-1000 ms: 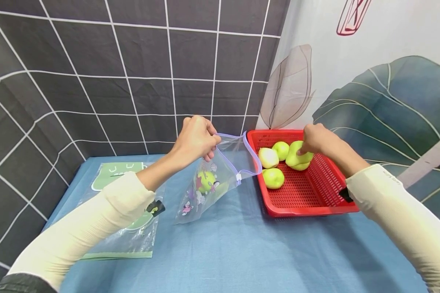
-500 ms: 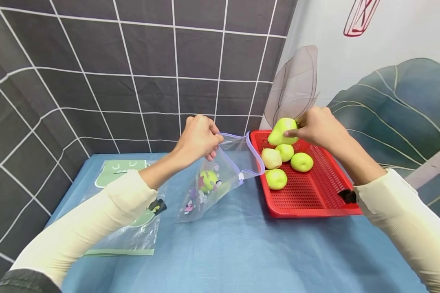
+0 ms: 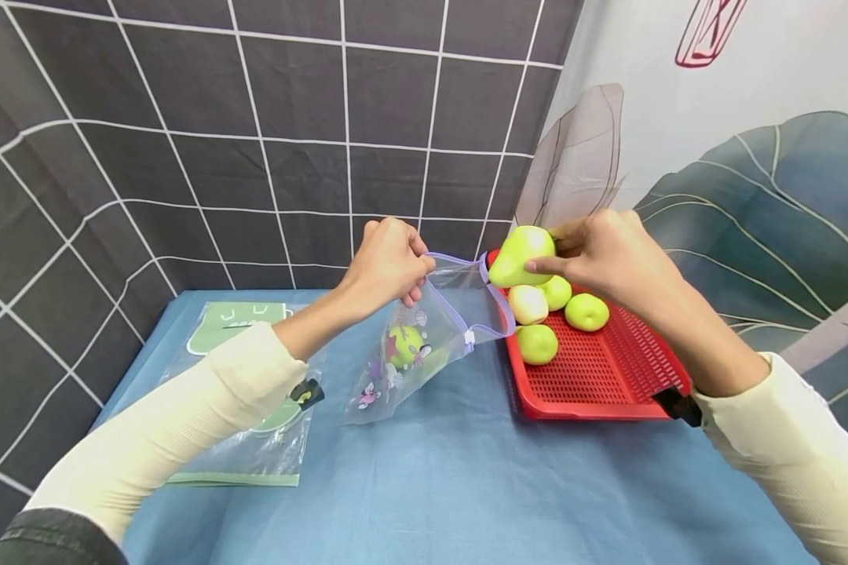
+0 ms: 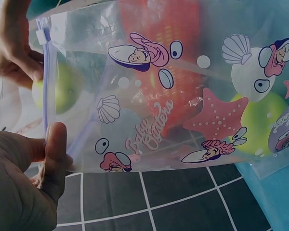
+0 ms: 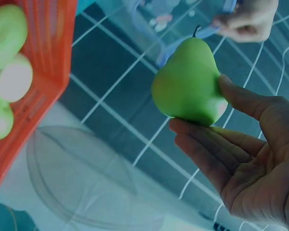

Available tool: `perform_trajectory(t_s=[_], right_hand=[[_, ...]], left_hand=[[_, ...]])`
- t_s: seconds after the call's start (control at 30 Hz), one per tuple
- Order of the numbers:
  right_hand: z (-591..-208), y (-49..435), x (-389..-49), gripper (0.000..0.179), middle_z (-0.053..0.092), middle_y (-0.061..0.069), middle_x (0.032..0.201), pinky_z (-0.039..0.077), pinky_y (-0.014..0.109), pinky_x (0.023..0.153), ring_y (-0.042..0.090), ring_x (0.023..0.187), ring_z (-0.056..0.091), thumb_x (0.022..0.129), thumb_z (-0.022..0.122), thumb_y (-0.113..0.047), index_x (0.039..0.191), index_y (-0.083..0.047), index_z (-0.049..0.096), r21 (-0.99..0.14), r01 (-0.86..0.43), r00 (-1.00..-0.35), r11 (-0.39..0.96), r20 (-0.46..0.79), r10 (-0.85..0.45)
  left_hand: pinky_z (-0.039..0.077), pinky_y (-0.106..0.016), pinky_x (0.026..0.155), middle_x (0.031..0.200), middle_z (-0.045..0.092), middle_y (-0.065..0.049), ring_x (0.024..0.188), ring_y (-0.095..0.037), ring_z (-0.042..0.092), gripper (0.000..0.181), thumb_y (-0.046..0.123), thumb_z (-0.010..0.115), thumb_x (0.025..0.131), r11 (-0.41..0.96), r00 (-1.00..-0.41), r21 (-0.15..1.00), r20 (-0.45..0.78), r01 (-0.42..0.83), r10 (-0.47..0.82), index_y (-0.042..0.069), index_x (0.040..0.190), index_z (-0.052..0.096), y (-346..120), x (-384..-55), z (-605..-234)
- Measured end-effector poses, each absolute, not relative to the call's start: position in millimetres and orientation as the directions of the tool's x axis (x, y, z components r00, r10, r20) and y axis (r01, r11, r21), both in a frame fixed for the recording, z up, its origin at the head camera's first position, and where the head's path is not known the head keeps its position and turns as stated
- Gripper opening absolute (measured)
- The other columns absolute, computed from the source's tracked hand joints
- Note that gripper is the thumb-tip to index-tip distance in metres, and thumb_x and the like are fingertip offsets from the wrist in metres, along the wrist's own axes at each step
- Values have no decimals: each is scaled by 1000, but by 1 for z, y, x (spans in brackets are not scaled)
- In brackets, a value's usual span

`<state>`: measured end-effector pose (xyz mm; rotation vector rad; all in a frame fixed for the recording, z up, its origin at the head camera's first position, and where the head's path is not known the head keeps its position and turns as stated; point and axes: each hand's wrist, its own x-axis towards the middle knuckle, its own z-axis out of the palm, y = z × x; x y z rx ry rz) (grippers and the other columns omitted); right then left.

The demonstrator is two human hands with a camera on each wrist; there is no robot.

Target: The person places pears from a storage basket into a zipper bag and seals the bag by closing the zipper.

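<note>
Filling the middle of the blue-covered table point(image 3: 431, 486) is a clear zip bag point(image 3: 441, 341) printed with shells and a starfish. Its purple-edged mouth gapes toward the right, and 1 bagged green fruit point(image 3: 405, 348) sits in its lower part. The left hand point(image 3: 389, 263) pinches the rim at the far side, thumb and fingers together on the plastic. The right hand point(image 3: 611, 251) clasps a green pear point(image 3: 524, 255) by its broad end between thumb and fingers, above the far left corner of the red basket point(image 3: 579, 384); the narrow end points left, right beside the bag's mouth, though contact cannot be told. The basket contains 4 fruits, grouped toward its left side: 1 pale fruit point(image 3: 528, 304), 1 far green fruit point(image 3: 557, 293), 1 right green fruit point(image 3: 586, 312) and 1 near green fruit point(image 3: 537, 345). At left, beneath the left forearm, a flat bag point(image 3: 265, 455) with a green print lies on the table.
</note>
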<state>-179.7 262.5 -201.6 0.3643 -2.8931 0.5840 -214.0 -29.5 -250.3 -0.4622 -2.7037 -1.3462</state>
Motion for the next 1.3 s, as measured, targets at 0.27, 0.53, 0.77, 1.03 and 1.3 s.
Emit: perform_trajectory(t_s=[0.27, 0.53, 0.77, 1.03, 1.3], right_hand=[[-212, 236, -160, 48, 89, 12, 108, 62, 35, 74, 26, 88, 82, 90, 98, -32, 131, -11, 85, -283, -430, -891, 857, 284, -353], [-233, 217, -162, 37, 87, 6, 96, 67, 38, 77, 21, 79, 75, 87, 100, -25, 117, -7, 88, -216, -508, -855, 834, 245, -457], [-250, 209, -174, 44, 87, 11, 100, 72, 40, 80, 17, 77, 77, 89, 99, -22, 125, -2, 85, -272, -483, -876, 833, 141, -462], [-264, 199, -183, 34, 85, 7, 89, 66, 28, 66, 11, 65, 72, 90, 97, -24, 116, -3, 87, -287, -534, -842, 795, 96, -531], [-270, 199, -188, 10, 84, 0, 88, 66, 27, 69, 9, 73, 77, 98, 88, -13, 108, -10, 90, -369, -572, -797, 732, 41, -602]], left_hand=[[66, -32, 52, 67, 78, -11, 51, -20, 77, 13, 2, 70, 101, 568, -952, 767, 204, 300, 227, 1, 94, 81, -29, -214, -251], [66, -32, 53, 68, 77, -10, 51, -19, 76, 13, 2, 70, 101, 582, -955, 759, 198, 292, 222, 2, 96, 81, -28, -214, -251], [66, -31, 53, 66, 77, -10, 50, -19, 76, 13, 3, 68, 102, 582, -950, 753, 203, 307, 238, 1, 98, 80, -26, -213, -251], [66, -31, 53, 66, 77, -11, 51, -19, 76, 12, 3, 69, 102, 579, -951, 757, 195, 302, 242, 1, 97, 80, -24, -213, -251], [66, -31, 53, 65, 77, -11, 51, -19, 76, 9, 2, 69, 102, 581, -951, 758, 180, 296, 250, 1, 98, 78, -20, -214, -251]])
